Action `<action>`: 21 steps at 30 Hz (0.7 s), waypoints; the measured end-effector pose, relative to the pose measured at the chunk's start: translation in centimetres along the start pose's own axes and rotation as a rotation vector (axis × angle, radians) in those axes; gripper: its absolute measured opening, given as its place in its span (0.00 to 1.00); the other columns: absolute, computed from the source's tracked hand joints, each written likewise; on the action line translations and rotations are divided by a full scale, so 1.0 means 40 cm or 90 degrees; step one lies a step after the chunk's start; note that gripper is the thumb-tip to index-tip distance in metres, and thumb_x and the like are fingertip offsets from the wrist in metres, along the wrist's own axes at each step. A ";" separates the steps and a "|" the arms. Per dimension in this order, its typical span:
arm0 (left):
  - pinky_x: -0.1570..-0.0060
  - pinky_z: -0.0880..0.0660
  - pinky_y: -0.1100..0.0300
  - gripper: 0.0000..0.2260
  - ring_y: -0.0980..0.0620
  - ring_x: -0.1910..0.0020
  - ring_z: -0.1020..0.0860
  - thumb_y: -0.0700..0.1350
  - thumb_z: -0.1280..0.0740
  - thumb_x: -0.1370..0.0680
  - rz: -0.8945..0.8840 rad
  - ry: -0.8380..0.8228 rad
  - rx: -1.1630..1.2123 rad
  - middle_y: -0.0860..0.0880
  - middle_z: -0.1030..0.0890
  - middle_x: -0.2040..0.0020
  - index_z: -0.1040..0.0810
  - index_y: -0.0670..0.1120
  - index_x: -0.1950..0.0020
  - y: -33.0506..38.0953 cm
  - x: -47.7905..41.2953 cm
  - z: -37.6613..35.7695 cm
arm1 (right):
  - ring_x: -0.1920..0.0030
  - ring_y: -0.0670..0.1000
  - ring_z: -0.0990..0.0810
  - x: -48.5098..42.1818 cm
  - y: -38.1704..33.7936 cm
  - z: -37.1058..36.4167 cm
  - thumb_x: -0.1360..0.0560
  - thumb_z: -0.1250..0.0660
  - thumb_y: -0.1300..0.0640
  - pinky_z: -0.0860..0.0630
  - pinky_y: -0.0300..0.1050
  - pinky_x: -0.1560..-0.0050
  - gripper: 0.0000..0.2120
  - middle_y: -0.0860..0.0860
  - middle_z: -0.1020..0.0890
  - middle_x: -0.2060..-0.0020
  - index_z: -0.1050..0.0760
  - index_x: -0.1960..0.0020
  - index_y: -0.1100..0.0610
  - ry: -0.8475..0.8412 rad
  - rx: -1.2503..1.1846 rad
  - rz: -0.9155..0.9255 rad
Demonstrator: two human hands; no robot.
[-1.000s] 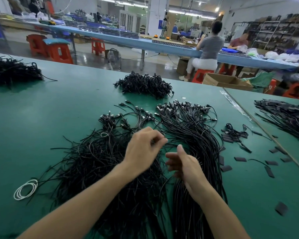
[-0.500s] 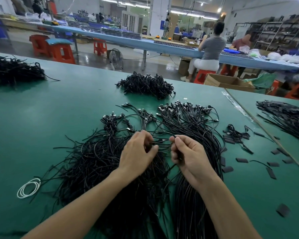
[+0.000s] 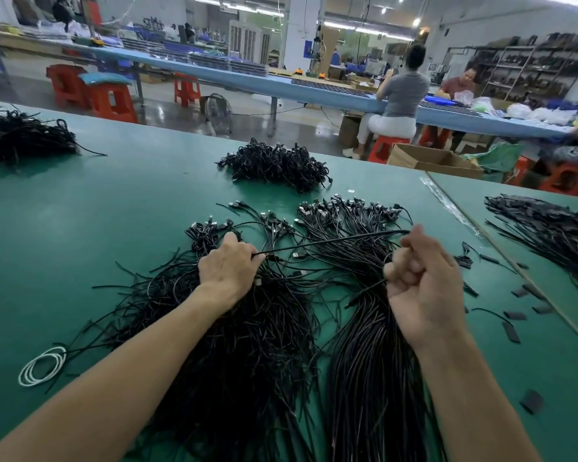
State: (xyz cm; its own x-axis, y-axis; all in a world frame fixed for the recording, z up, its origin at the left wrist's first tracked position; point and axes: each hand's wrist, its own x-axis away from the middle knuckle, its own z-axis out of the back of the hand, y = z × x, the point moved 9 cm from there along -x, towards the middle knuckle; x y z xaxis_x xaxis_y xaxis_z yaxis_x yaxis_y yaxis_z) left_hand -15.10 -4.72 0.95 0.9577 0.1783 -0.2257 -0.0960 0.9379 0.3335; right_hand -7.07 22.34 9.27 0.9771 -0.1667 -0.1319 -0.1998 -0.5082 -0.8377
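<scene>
Cable (image 3: 331, 241) between left hand (image 3: 229, 266) and right hand (image 3: 421, 278)

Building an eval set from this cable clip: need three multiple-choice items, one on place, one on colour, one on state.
1. Where is the white coil? A) left of the cable pile B) at the right edge C) on a stool
2. Table colour? A) red B) green C) grey
3. The raised cable is: A) coiled B) lying loose C) held between both hands
A: it lies at the pile's left fringe. B: green top all over. C: left hand pinches one end, right hand grips the other.
</scene>
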 end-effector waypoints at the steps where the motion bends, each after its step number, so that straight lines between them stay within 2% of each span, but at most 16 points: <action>1: 0.64 0.30 0.55 0.16 0.50 0.66 0.27 0.60 0.40 0.18 -0.017 0.005 -0.062 0.49 0.32 0.50 0.18 0.52 0.47 0.016 0.001 0.008 | 0.72 0.44 0.36 -0.005 -0.006 0.013 0.27 0.31 0.51 0.35 0.36 0.67 0.11 0.45 0.30 0.76 0.22 0.67 0.53 0.016 0.000 0.014; 3: 0.72 0.33 0.59 0.17 0.53 0.71 0.29 0.59 0.39 0.18 -0.076 0.035 -0.140 0.49 0.34 0.51 0.19 0.48 0.54 0.058 0.004 0.029 | 0.69 0.45 0.36 -0.010 -0.003 0.008 0.27 0.33 0.51 0.35 0.38 0.63 0.11 0.45 0.28 0.73 0.20 0.65 0.52 -0.003 0.061 0.032; 6: 0.76 0.40 0.64 0.20 0.56 0.73 0.30 0.59 0.40 0.18 -0.173 0.071 -0.121 0.50 0.31 0.50 0.25 0.46 0.62 0.112 0.006 0.049 | 0.66 0.44 0.31 -0.001 0.014 -0.046 0.27 0.35 0.49 0.30 0.39 0.56 0.11 0.47 0.24 0.68 0.16 0.64 0.48 -0.114 0.218 0.055; 9: 0.75 0.40 0.66 0.21 0.57 0.72 0.30 0.60 0.42 0.18 -0.161 0.108 -0.035 0.52 0.29 0.52 0.24 0.46 0.62 0.097 0.001 0.086 | 0.64 0.41 0.26 0.000 0.026 -0.064 0.27 0.34 0.45 0.25 0.35 0.58 0.09 0.44 0.21 0.68 0.16 0.58 0.46 -0.160 0.418 0.094; 11: 0.75 0.38 0.67 0.21 0.58 0.72 0.30 0.60 0.43 0.18 -0.143 0.155 0.014 0.52 0.26 0.53 0.21 0.46 0.58 0.079 0.001 0.123 | 0.63 0.42 0.22 -0.009 0.037 -0.043 0.23 0.33 0.51 0.23 0.36 0.58 0.07 0.44 0.18 0.66 0.17 0.57 0.46 -0.132 0.507 0.095; 14: 0.73 0.37 0.66 0.20 0.59 0.72 0.32 0.57 0.41 0.18 -0.132 0.257 0.167 0.51 0.24 0.59 0.19 0.43 0.54 0.079 0.007 0.224 | 0.57 0.55 0.18 -0.011 0.074 -0.010 0.20 0.33 0.55 0.19 0.55 0.52 0.07 0.49 0.16 0.61 0.17 0.55 0.48 -0.104 0.617 0.065; 15: 0.73 0.36 0.65 0.18 0.58 0.72 0.32 0.56 0.39 0.18 -0.138 0.303 0.236 0.51 0.22 0.62 0.18 0.43 0.53 0.089 0.015 0.270 | 0.56 0.56 0.18 -0.009 0.085 -0.006 0.20 0.33 0.54 0.19 0.57 0.50 0.07 0.49 0.16 0.61 0.18 0.55 0.48 -0.102 0.643 0.060; 17: 0.73 0.32 0.60 0.13 0.51 0.73 0.27 0.51 0.38 0.17 -0.174 0.352 0.456 0.51 0.20 0.64 0.18 0.45 0.52 0.115 0.029 0.361 | 0.60 0.52 0.18 -0.007 0.104 -0.010 0.20 0.34 0.54 0.19 0.55 0.51 0.06 0.46 0.16 0.63 0.19 0.54 0.49 -0.109 0.648 0.050; 19: 0.72 0.25 0.57 0.11 0.48 0.70 0.22 0.48 0.38 0.16 -0.226 0.299 0.661 0.53 0.19 0.65 0.22 0.47 0.55 0.163 0.041 0.413 | 0.65 0.46 0.21 -0.001 0.123 -0.033 0.19 0.36 0.54 0.21 0.51 0.57 0.06 0.43 0.19 0.67 0.21 0.53 0.49 -0.140 0.604 0.027; 21: 0.73 0.25 0.61 0.12 0.53 0.73 0.22 0.47 0.39 0.16 -0.291 0.208 0.719 0.52 0.20 0.68 0.24 0.47 0.57 0.235 0.069 0.427 | 0.66 0.44 0.25 0.005 0.121 -0.059 0.20 0.35 0.52 0.24 0.48 0.62 0.06 0.46 0.21 0.66 0.22 0.54 0.47 -0.166 0.599 0.044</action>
State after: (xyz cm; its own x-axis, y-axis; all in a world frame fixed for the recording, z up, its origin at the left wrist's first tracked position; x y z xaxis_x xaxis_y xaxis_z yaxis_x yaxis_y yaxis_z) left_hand -8.73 -0.51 19.10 0.7150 0.1212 -0.6885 0.6651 0.1857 0.7233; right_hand -8.02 17.87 6.43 0.9734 0.0780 -0.2155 -0.2286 0.3957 -0.8895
